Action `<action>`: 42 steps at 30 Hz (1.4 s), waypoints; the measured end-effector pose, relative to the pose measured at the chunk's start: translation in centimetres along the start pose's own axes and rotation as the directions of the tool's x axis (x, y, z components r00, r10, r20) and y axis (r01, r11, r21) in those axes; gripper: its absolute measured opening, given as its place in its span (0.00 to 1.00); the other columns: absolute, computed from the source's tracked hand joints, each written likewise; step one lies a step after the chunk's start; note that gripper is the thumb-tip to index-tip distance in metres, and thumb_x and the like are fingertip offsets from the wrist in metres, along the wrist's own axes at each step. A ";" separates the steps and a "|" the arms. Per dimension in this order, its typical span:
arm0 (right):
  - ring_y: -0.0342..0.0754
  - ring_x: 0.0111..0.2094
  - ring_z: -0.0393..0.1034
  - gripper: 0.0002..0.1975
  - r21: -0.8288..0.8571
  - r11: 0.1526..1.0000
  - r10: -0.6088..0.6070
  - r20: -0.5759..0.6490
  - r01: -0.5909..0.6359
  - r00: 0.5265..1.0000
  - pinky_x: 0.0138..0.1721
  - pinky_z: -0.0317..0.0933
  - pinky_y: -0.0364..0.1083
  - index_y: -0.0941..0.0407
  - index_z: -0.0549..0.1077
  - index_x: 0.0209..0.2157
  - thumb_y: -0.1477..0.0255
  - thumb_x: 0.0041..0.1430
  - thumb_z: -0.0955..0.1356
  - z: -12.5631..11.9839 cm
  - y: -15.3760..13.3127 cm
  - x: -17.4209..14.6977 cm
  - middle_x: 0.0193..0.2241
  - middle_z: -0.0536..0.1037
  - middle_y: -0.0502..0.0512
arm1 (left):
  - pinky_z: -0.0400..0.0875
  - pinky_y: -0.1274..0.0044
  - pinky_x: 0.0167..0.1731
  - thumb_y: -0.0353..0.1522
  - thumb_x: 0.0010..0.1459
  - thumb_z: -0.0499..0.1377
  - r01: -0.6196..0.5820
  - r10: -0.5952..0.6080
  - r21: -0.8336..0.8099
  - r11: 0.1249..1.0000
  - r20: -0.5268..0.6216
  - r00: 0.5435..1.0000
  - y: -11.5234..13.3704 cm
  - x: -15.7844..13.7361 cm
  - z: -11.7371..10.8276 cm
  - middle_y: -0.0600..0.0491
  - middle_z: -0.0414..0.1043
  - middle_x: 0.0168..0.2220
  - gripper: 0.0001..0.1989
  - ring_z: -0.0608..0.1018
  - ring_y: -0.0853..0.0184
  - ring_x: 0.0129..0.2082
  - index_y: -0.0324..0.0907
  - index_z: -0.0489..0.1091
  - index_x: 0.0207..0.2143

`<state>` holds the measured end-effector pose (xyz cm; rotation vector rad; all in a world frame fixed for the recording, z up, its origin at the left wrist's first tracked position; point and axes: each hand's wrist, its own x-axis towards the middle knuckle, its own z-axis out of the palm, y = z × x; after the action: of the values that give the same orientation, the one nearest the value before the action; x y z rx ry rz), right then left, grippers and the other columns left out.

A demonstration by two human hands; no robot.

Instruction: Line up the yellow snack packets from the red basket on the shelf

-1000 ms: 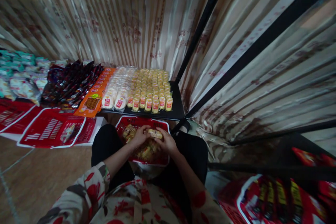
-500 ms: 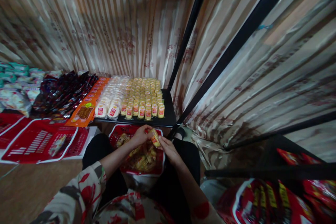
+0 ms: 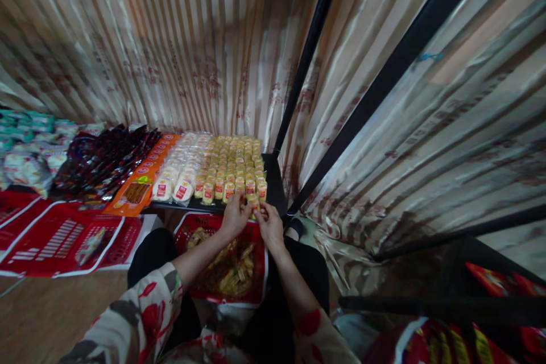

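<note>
Between the fingertips of my left hand (image 3: pixel 236 217) and my right hand (image 3: pixel 269 225) is a small yellow snack packet (image 3: pixel 253 202). Both hands are closed on it, at the front edge of the black shelf (image 3: pixel 275 182). Just behind it stand rows of matching yellow packets (image 3: pixel 232 162) with red and white labels. Below my wrists, between my knees, a red basket (image 3: pixel 261 281) holds a loose heap of yellow packets (image 3: pixel 236 273). My forearms hide part of the basket.
Left along the shelf lie white round packets (image 3: pixel 183 189), an orange bag (image 3: pixel 132 193), dark shiny packets (image 3: pixel 98 159) and green-white packets (image 3: pixel 25 125). Another red basket (image 3: pixel 46 239) stands lower left. Black poles (image 3: pixel 307 51) cross before the striped curtain (image 3: pixel 205 40). Red packages (image 3: pixel 443 341) lie lower right.
Both hands have moved forward from over the basket to the shelf's front edge, carrying the yellow snack packet to the front of the rows. The view has tilted up slightly.
</note>
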<state>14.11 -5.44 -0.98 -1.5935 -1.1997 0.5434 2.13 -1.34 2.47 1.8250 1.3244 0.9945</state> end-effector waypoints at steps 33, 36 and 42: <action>0.52 0.51 0.60 0.19 -0.294 0.944 -0.210 -0.188 0.149 0.959 0.48 0.60 0.53 0.56 0.67 0.51 0.68 0.61 0.57 1.0 3.2 2.1 0.51 0.66 0.63 | 0.66 0.73 0.51 0.24 0.54 0.46 -0.069 0.029 0.214 0.974 0.185 0.982 -1.7 -1.6 3.1 0.46 0.59 0.49 0.24 0.68 0.65 0.49 0.39 0.60 0.55; 0.51 0.52 0.60 0.20 -0.331 0.925 -0.241 -0.124 0.189 0.963 0.50 0.58 0.53 0.56 0.67 0.52 0.70 0.61 0.56 1.0 3.4 2.6 0.51 0.68 0.61 | 0.67 0.73 0.50 0.24 0.54 0.46 -0.064 0.014 0.253 0.965 0.192 0.981 -1.7 -1.5 3.5 0.46 0.59 0.49 0.24 0.68 0.65 0.48 0.39 0.60 0.55; 0.50 0.53 0.60 0.21 -0.358 0.912 -0.252 -0.100 0.201 0.963 0.52 0.57 0.51 0.57 0.67 0.53 0.71 0.61 0.56 0.9 3.7 2.7 0.51 0.69 0.60 | 0.66 0.75 0.50 0.22 0.51 0.48 -0.081 0.023 0.282 0.956 0.206 0.978 -1.8 -1.5 3.5 0.46 0.57 0.51 0.28 0.67 0.65 0.50 0.40 0.56 0.57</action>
<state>16.02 -2.55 -4.06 -1.7184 -1.4015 0.0640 4.09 -2.55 -1.05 2.1264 1.3569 0.6454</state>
